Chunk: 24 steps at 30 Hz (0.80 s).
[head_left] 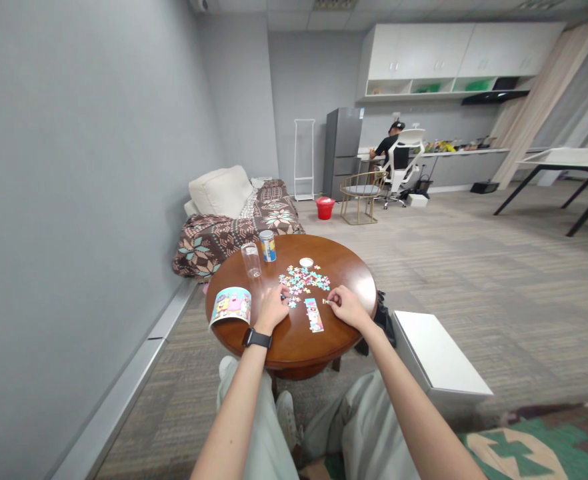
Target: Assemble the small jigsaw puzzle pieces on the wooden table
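My right hand (345, 307) pinches a small puzzle piece (325, 302) just right of a partly joined strip of puzzle (314, 315). On the other side, my left hand (274, 307), with a black watch on the wrist, rests on the table by the loose pieces; its fingertips are too small to show whether anything is in them. A heap of colourful puzzle pieces (304, 279) lies beyond both hands. Left of my left hand a curved picture sheet (231, 305) with cartoon figures lies on the round wooden table (344, 257).
A clear glass (251, 260) and a printed can (268, 246) stand at the table's back left, with a white round lid (306, 263) behind the heap. A white box (441, 350) is on the floor at right. A person (397, 150) sits far off.
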Tool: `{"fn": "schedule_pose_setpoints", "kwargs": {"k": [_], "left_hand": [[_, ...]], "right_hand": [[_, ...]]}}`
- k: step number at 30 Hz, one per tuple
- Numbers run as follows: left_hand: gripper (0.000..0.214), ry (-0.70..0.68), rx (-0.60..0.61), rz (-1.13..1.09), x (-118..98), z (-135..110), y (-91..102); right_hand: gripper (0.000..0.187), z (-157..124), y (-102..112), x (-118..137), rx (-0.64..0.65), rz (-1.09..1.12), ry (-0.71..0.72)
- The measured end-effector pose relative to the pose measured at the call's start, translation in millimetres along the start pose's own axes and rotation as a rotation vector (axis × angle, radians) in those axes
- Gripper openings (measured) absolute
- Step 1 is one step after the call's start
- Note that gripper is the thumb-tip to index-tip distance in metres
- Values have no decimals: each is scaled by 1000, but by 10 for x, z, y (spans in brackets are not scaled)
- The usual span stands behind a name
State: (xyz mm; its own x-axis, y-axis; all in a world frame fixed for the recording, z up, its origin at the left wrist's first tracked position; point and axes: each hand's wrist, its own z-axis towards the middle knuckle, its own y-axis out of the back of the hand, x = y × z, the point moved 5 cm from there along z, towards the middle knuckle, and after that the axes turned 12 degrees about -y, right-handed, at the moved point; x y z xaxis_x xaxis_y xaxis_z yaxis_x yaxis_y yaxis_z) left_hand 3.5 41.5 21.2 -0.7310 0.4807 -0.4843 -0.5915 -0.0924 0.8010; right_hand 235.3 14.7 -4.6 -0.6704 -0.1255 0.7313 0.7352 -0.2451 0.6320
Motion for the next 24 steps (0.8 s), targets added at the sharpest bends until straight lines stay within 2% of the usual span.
{"fn": "schedule_pose_setpoints", "kwargs": {"k": [14,24], "left_hand": [[25,-8,-21,15,42,12,-36],[20,-58,-26,-73,33,30,-50]], "right_hand": [[8,-10,31,30,-8,22,10],[9,-9,38,33,15,26,-11]]}}
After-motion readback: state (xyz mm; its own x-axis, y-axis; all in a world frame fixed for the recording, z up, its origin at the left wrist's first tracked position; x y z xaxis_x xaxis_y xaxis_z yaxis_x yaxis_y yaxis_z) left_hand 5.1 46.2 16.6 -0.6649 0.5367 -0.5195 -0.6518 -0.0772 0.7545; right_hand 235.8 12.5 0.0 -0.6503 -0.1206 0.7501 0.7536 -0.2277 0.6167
